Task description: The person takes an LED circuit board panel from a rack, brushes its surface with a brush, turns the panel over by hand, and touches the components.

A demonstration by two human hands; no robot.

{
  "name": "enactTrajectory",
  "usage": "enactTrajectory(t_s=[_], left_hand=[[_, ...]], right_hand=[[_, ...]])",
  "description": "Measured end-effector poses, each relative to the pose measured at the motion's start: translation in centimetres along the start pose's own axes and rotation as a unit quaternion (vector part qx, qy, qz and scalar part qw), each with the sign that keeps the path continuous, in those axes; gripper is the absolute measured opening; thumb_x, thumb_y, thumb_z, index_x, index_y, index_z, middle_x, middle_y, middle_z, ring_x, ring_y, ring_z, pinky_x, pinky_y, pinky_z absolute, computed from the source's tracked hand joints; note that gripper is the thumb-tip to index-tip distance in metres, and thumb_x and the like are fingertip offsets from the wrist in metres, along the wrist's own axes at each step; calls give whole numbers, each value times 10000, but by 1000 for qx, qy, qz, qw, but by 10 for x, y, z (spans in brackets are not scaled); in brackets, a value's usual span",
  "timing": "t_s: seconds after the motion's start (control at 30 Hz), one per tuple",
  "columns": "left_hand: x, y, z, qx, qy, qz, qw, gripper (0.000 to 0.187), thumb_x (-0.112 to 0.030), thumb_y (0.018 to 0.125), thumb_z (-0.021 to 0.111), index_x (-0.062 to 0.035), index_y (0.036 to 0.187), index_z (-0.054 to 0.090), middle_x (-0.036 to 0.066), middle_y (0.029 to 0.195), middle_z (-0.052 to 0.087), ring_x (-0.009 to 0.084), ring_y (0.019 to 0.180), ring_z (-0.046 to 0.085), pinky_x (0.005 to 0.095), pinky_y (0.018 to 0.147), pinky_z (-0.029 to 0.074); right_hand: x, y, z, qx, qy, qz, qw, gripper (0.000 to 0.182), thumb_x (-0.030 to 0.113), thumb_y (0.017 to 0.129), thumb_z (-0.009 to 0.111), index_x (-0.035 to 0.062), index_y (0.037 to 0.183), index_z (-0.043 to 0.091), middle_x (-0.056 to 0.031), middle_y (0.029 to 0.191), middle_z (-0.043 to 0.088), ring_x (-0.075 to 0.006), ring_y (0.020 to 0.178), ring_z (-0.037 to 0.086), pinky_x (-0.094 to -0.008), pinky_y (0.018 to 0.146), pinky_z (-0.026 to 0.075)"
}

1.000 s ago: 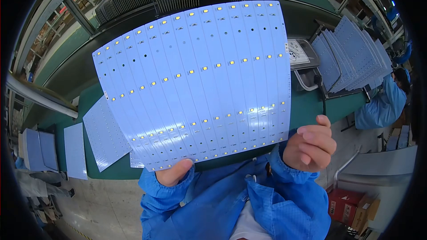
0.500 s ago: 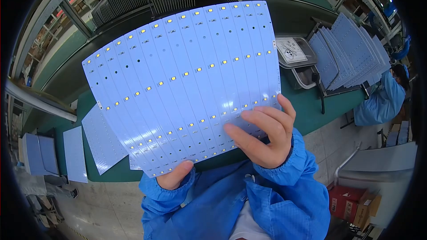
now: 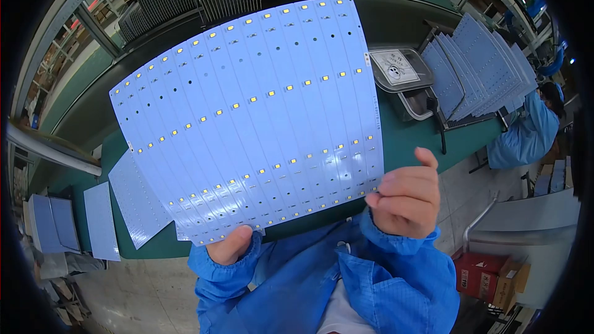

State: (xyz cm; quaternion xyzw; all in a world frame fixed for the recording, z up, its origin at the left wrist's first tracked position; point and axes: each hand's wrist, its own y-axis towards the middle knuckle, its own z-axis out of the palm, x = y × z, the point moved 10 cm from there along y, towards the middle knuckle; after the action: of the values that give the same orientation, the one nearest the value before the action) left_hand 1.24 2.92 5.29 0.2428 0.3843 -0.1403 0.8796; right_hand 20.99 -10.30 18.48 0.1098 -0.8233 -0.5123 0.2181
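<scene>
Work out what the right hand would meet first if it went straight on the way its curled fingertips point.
Probably the pale LED panel, near its lower right corner, just left of the right hand. Depth is unclear here; they may already touch.

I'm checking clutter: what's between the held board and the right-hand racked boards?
In the head view, metal trays, one bearing a skull picture, lie between the held board and racked boards.
</scene>
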Motion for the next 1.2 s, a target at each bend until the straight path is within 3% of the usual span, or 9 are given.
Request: enactTrajectory(t_s=[0.2,0.5,0.57,0.6,0.73,0.8,0.9,1.13,1.2], left_hand=[[-1,-1,-9,-37,-19,4,999,609,-22,711,631,-16,1275,402,171,1226,506,327,1110,509,467,948,397],[1,-6,-16,-40,-23,-4,999,615,-32,710,635,-12,1276,396,179,1230,497,333,1115,504,469,945,403],[3,-6,-15,-35,-24,-5,999,615,-33,711,634,-10,1277,393,180,1228,497,332,1113,506,468,945,401],[1,-5,-12,-29,-15,9,999,616,-34,713,632,-8,1279,390,182,1231,495,332,1116,504,468,949,396],[0,-9,-15,-22,4,17,1000,613,-33,715,625,-3,1278,387,183,1230,497,332,1120,500,468,958,382],[-2,-9,-11,-34,3,5,999,608,-31,715,623,-1,1276,390,184,1231,496,332,1120,500,468,959,380],[-3,-10,-9,-30,-2,-3,1000,601,-25,714,617,1,1271,394,185,1232,496,332,1121,500,468,962,378],[-3,-10,-11,-22,14,-3,1000,604,-23,713,613,4,1273,390,194,1227,497,334,1114,505,469,951,389],[-2,-10,-15,-36,4,-1,999,605,-26,714,612,5,1275,388,198,1228,495,336,1111,507,469,949,393]], right_hand=[[-3,-3,-23,-55,-78,-9,995,170,126,731,703,130,733,533,-32,739,570,-160,659,558,-444,924,380],[-4,-13,-44,-222,6,-46,974,225,236,881,517,101,701,526,-64,711,569,-179,643,559,-470,947,350],[3,-5,-13,24,-57,-65,996,111,209,803,612,104,830,635,-26,781,586,-181,703,579,-454,958,332],[8,0,-4,69,-72,-81,992,263,339,840,562,115,726,637,-55,836,576,-189,733,557,-490,958,335],[14,6,19,77,-86,-92,989,227,354,805,594,160,866,694,-44,937,554,-191,833,530,-490,959,337],[6,7,28,124,-74,-41,989,359,273,619,714,213,971,673,4,1031,514,-167,964,481,-459,973,332],[8,4,31,105,-90,-81,987,239,363,760,627,200,919,700,-40,1016,511,-196,898,490,-482,945,362],[1,6,31,99,-45,-71,992,213,304,747,661,158,901,684,-49,966,511,-209,882,492,-481,902,403],[-3,5,20,52,7,-42,998,153,201,719,709,135,832,630,-55,943,519,-211,844,513,-468,866,433]])
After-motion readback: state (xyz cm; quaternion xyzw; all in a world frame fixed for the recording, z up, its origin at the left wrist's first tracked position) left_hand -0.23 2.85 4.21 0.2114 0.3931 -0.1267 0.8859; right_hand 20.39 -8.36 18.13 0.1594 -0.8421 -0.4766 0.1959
